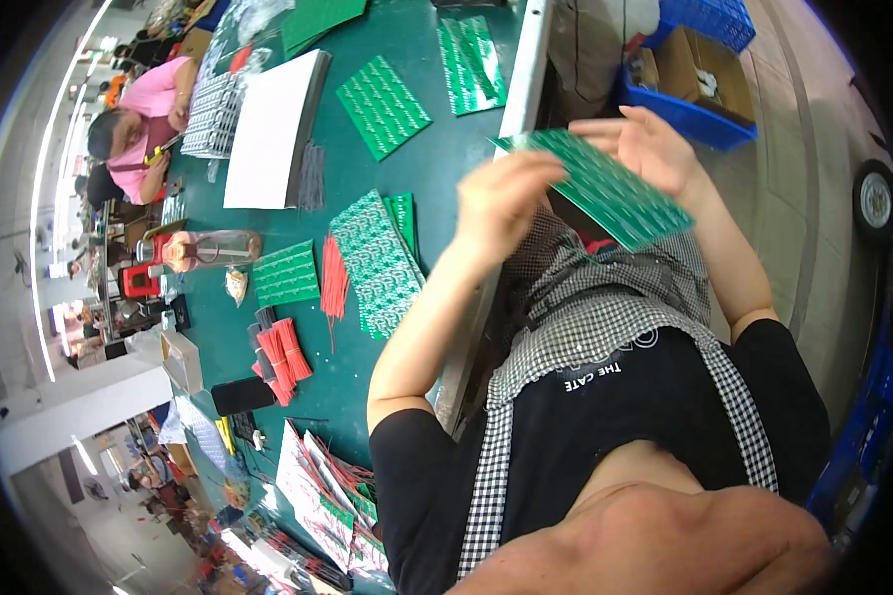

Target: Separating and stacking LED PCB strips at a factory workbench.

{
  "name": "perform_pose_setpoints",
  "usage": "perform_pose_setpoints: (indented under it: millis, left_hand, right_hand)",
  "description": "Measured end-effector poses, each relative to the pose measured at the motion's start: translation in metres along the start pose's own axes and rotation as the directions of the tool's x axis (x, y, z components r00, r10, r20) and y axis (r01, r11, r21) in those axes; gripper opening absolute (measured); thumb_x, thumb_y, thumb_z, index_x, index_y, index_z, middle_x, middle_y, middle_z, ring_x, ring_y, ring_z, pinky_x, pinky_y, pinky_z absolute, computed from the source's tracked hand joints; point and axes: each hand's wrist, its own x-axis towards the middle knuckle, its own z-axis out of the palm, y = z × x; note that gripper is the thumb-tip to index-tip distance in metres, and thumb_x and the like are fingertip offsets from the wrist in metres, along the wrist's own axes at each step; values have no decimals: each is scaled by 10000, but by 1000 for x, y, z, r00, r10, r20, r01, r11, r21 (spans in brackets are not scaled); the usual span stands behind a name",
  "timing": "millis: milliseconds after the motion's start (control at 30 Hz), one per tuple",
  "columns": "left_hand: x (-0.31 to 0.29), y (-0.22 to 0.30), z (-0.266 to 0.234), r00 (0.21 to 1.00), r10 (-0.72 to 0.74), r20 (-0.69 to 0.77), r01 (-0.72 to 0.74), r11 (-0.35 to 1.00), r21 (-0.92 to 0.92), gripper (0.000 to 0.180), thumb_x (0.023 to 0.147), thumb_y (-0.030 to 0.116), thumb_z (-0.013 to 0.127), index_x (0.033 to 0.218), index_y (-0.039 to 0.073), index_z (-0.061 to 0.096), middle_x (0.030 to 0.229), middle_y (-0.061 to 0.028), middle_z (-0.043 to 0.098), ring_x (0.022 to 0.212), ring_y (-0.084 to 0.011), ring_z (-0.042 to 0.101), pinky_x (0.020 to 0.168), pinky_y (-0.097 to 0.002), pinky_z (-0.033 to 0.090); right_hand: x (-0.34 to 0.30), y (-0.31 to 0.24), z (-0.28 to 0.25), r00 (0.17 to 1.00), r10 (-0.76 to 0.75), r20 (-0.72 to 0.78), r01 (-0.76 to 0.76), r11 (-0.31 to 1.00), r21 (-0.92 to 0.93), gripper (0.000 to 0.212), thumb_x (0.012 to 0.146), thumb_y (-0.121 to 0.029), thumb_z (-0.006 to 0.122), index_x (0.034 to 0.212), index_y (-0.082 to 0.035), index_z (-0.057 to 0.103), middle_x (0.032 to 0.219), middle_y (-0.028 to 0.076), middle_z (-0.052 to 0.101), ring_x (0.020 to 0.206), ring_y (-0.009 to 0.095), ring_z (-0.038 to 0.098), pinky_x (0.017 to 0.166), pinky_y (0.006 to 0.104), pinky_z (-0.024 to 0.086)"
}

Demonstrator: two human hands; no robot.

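Observation:
A green circuit board panel (620, 188) with rows of small pale marks is tilted over my lap, just off the bench edge. My left hand (506, 203) is closed on its left side, fingertips lying over the board's face. On the far right side, my right hand (655, 154) has its fingers stretched out beside and partly behind the panel's edge; whether it bears any weight cannot be told. On the bench nearby lie another green panel (384, 106), a stack of densely marked panels (372, 263) and a bundle of thin red wires (334, 278).
The green bench (352, 382) also bears a white stack (273, 134), a bottle (213, 250), red bundles (286, 355), a black phone (243, 396) and boards with wires (327, 486). Blue crates (700, 104) stand at right. A person in pink (154, 109) sits across the bench.

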Motion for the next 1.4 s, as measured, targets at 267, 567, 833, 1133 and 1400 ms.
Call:
perform_pose_setpoints:
  millis: [267,567,833,1133,1400]
  left_hand:
    - [-57,35,87,969,-21,245,10,999,46,278,627,-35,612,891,51,624,955,-80,616,952,-258,605,768,-340,522]
    - [-83,42,90,970,-222,97,146,855,498,374,682,-67,562,1034,54,603,1138,-145,552,1062,-317,534,875,-403,447]
    - [-82,-6,17,821,-544,-171,529,615,585,469,805,153,620,1239,56,472,1135,-180,470,1054,-336,449,913,-408,366]
    - [-69,-27,33,823,-567,-32,467,645,605,457,802,197,639,1225,86,506,1032,-151,500,962,-307,505,837,-384,410]
    - [-69,-32,29,803,-596,-26,515,671,533,444,808,230,623,1222,108,520,1056,-144,501,954,-303,525,802,-387,439]
  right_hand:
    - [-54,103,-61,987,-104,-123,122,982,146,446,879,-87,510,1284,18,358,1105,161,557,924,202,623,749,312,560]
    - [-29,112,-94,961,-195,-196,215,973,84,306,816,-61,581,1106,19,523,999,120,620,835,189,635,746,305,533]
    - [53,102,-58,727,-545,-418,541,829,-139,168,800,-32,603,956,28,599,901,106,648,786,162,630,701,285,513]
    - [74,109,-54,644,-609,-463,580,783,-225,156,793,-28,602,942,20,605,873,91,647,755,152,630,663,275,513]
    - [69,108,-51,660,-585,-471,547,804,-233,139,797,-43,601,925,8,614,869,84,648,753,151,627,681,284,512]
